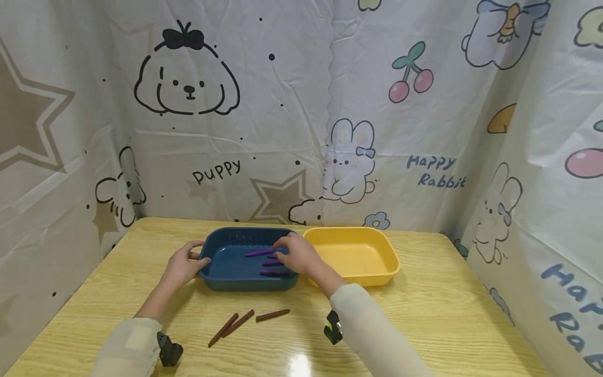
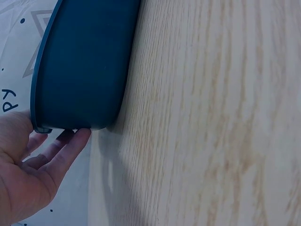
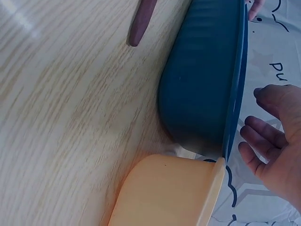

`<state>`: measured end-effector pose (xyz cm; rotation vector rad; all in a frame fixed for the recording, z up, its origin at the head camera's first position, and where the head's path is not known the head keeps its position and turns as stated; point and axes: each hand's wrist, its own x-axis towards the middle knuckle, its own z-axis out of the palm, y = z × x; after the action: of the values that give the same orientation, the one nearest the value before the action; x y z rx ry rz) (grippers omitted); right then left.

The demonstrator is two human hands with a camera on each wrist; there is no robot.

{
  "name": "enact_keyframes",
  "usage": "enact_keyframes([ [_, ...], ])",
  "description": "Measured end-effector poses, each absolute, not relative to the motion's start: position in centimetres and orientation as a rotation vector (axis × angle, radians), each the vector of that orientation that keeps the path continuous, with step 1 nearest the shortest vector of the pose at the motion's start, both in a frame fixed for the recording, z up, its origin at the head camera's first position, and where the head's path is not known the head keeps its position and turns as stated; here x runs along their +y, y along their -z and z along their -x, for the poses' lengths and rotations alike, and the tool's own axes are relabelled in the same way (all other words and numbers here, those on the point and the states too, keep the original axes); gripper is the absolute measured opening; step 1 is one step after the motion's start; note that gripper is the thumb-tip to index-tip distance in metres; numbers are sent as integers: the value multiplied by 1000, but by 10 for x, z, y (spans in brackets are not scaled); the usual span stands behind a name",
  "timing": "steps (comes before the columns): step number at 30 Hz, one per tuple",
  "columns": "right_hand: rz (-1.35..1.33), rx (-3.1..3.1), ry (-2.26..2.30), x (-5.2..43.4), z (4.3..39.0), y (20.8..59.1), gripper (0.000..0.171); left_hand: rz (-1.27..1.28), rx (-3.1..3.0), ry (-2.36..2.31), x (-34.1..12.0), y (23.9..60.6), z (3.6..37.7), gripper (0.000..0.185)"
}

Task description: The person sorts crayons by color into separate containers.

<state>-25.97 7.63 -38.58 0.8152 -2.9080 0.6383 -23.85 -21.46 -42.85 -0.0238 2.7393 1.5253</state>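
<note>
Resting inside the blue tray (image 1: 235,272) are several purple sticks (image 1: 259,253), and the right hand (image 1: 298,255) hovers over them with its fingers loosely spread and nothing gripped — the right wrist view shows those fingers (image 3: 256,132) relaxed beyond the tray rim. The left hand (image 1: 182,264) holds the tray by its left rim, thumb over the edge and fingers (image 2: 70,148) under the lip, steadying it on the wooden table (image 1: 447,293). Three brown sticks (image 1: 237,323) lie on the table just in front of the tray, and a yellow tray (image 1: 372,272) sits touching its right end. The sticks look thin, light and stiff, possibly crayons or clay, so likely to snap if bent — a fingertip pinch near the middle should suit them best. The tray looks like light, smooth plastic that may slide on the glossy table; its rim is the natural hold.
</note>
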Motion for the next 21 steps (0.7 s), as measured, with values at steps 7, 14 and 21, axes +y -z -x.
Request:
enact_keyframes([
  [7,-766,-2913,-794,85,258,383,23,15,2744,-1519,-214,427,237,53],
  [14,-760,-2879,-871,99,257,374,20,3,2747,-1513,-214,428,238,53],
  [21,-695,-2878,-893,114,257,373,21,6,2749,-1504,-214,429,239,54],
])
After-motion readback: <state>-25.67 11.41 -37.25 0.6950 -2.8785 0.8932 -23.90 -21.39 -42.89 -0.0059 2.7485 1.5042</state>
